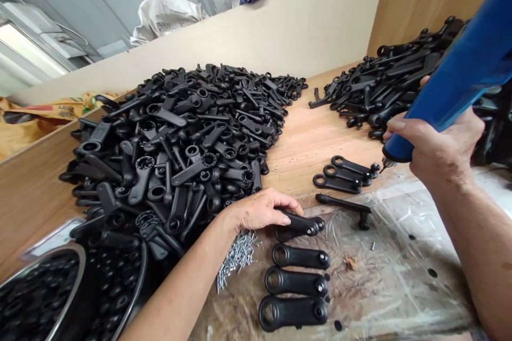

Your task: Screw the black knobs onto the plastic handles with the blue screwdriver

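Clock directions are being taken from the left hand [260,210]. The worktop [306,128] is being bounded at 12 to 1 o'clock by an upright pale board [308,26]. Toward 1 o'clock, a strip of wood surface is being framed by a large heap of black cranks [192,133] at 11 o'clock and a smaller pile of handled cranks [400,77] at 2 o'clock. The 8 o'clock side is being occupied by rimmed containers [81,266] of black parts. Toward 4 o'clock, a film-covered area [400,282] is being marked by a brown scrap [350,262].

The left hand is being held palm down, its forearm being directed from 7 o'clock; thumb and fingers are being clamped on the 9 o'clock end of a black crank [300,224]. Silver screws [237,256] are being massed at 7 o'clock, and a row of three cranks [298,281] is being kept at 5 o'clock. Three handled pieces [348,175] are being grouped between 2 and 3 o'clock, just beyond a single handled piece [344,202].

At 2 to 3 o'clock, a blue driver [456,72] is being gripped by the right hand [444,152], its tip being angled down near the three handled pieces; whether contact is being made cannot be told.
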Available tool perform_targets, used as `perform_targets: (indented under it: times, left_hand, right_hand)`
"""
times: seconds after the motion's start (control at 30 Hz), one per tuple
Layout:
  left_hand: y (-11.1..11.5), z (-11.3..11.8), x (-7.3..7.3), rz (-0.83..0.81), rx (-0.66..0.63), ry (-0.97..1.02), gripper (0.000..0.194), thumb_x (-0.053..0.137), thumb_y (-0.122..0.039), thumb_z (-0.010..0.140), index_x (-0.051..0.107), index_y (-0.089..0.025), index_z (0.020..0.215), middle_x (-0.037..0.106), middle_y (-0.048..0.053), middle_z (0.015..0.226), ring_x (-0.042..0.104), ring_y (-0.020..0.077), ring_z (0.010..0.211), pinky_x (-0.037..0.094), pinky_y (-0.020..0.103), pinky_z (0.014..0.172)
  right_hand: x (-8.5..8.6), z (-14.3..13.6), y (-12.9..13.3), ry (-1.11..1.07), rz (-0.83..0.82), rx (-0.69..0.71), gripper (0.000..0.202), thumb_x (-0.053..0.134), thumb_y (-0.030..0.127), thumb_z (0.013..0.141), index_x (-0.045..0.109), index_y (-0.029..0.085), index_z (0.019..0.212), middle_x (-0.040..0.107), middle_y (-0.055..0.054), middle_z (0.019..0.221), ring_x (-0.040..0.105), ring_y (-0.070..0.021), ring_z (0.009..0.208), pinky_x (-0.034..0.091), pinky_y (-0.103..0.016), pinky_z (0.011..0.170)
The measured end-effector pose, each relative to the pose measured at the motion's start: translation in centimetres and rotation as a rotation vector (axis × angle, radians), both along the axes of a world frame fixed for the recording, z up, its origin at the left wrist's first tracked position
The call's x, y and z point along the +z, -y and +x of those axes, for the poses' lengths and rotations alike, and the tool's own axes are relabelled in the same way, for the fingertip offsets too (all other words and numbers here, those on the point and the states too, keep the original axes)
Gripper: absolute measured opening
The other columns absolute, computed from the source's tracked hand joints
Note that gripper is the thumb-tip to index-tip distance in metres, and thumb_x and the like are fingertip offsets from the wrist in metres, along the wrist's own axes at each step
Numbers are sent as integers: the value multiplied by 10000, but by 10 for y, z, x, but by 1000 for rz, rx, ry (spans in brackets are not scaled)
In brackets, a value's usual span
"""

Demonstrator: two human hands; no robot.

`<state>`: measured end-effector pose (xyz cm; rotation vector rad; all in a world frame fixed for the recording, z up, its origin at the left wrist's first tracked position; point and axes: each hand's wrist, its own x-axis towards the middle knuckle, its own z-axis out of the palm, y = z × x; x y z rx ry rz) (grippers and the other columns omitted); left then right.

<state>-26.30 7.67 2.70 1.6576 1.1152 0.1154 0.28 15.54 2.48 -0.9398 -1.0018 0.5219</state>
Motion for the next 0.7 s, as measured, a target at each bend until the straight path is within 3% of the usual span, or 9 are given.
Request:
perform_targets:
  times: [0.2,0.4,0.5,0.7]
  left_hand:
    - [-3,0,0,30,92,44,279,513,-219,653,659,-140,877,597,-21,750,517,127,708,403,233,715]
    - [-5,7,-19,162,223,-97,327,467,-190,692,658,-105,943,595,9,745,520,147,692,399,250,680]
    - [0,12,-23,229,215,-194,298,464,-153,700,686,-133,897,615,10,738,541,166,721,397,256,682]
    - [15,25,-14,327,128,-354,334,462,-103,724,730,-215,887,686,-3,801,606,175,810,415,249,736]
  right_hand:
    - [-2,5,-1,-6,-71,-36,261,788,286,441,592,211,598,620,17,598,543,-163,472,446,-353,470]
    - [-4,5,0,4,-136,-16,311,794,338,448,599,197,644,608,23,634,552,-161,501,449,-329,461]
    - [-3,4,1,11,-143,-8,340,799,357,444,598,197,665,607,28,629,546,-158,496,450,-333,470]
    - [-1,5,3,28,-177,-32,357,805,383,417,600,206,649,613,25,623,543,-168,533,437,-350,520]
